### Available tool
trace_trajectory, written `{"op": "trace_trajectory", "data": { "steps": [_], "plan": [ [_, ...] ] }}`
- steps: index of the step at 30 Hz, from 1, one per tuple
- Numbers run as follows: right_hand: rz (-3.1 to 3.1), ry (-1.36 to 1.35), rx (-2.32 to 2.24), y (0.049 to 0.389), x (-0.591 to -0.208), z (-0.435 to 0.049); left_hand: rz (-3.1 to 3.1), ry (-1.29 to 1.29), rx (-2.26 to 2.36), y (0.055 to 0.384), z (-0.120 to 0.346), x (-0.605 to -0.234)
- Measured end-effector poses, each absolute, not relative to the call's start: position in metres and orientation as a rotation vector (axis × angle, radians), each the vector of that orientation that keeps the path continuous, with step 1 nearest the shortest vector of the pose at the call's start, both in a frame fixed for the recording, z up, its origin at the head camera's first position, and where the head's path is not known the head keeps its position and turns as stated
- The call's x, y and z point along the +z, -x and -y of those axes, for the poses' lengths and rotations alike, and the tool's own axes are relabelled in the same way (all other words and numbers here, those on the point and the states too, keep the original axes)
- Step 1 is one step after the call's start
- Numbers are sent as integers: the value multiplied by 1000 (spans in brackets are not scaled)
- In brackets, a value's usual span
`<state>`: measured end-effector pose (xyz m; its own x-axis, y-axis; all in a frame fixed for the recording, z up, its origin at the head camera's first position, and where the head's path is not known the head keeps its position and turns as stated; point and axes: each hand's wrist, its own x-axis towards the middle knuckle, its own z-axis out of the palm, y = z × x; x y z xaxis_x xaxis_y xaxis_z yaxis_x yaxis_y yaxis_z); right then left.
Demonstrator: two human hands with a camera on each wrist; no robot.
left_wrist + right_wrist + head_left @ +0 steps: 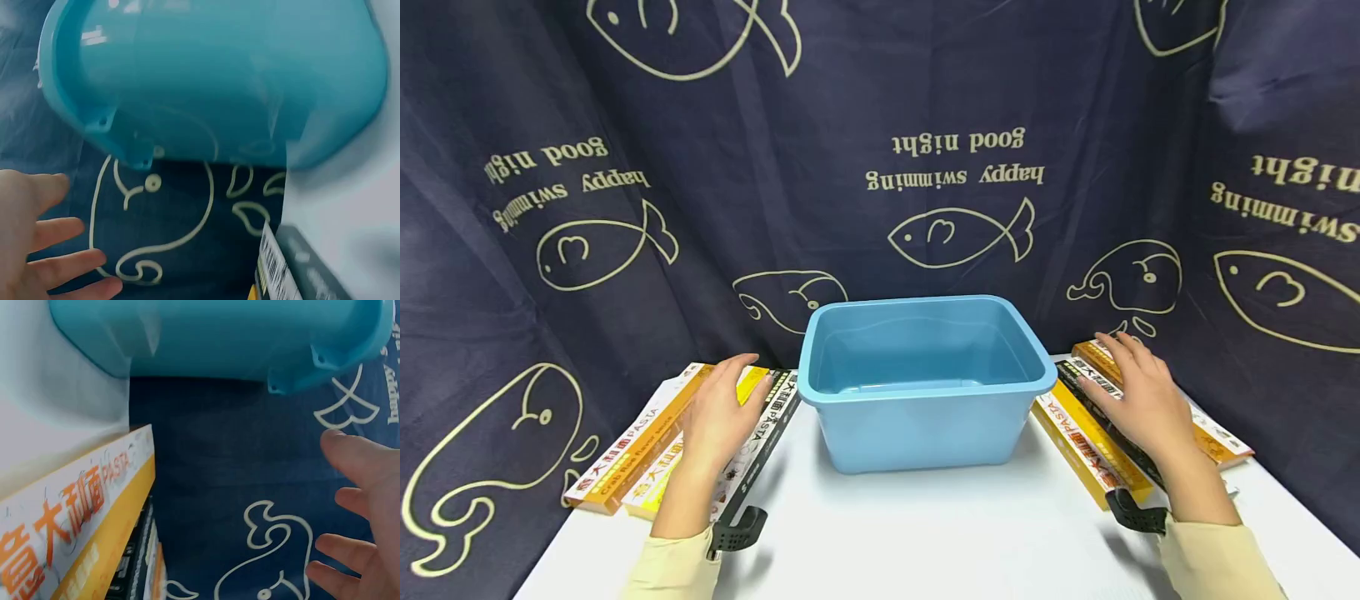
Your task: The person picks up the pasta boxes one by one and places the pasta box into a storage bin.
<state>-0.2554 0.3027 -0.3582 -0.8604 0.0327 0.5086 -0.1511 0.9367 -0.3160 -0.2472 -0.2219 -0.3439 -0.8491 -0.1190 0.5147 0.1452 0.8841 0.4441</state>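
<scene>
My left hand is over a row of pasta boxes on the left, fingers relaxed and thumb apart, holding nothing. The row has an orange-and-white box, a yellow-and-white box and a black-and-white box. On the other side, my right hand is spread loosely over a yellow pasta box, a black box and an orange box, partly covering them. Both wrist views show empty fingers, the left and the right. Between the hands stands a light blue plastic bin.
The bin's visible interior holds nothing. A white table carries the bin and boxes. Behind them hangs a dark blue curtain with fish drawings and upside-down lettering, close to the boxes' far ends. Black straps are on both wrists.
</scene>
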Motion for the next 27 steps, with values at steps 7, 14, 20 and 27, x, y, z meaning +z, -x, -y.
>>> {"op": "trace_trajectory", "data": {
  "steps": [7,14,20,27],
  "plan": [
    [2526,-46,667,262,-368,-324,2413,65,-1059,251,199,-338],
    [2531,88,791,257,-375,-351,2357,98,-1342,256,177,-331],
    [2545,240,844,248,-382,-371,2294,208,-1654,258,167,-335],
    [2525,286,871,243,-393,-387,2264,319,-1890,257,166,-346]
  ]
}}
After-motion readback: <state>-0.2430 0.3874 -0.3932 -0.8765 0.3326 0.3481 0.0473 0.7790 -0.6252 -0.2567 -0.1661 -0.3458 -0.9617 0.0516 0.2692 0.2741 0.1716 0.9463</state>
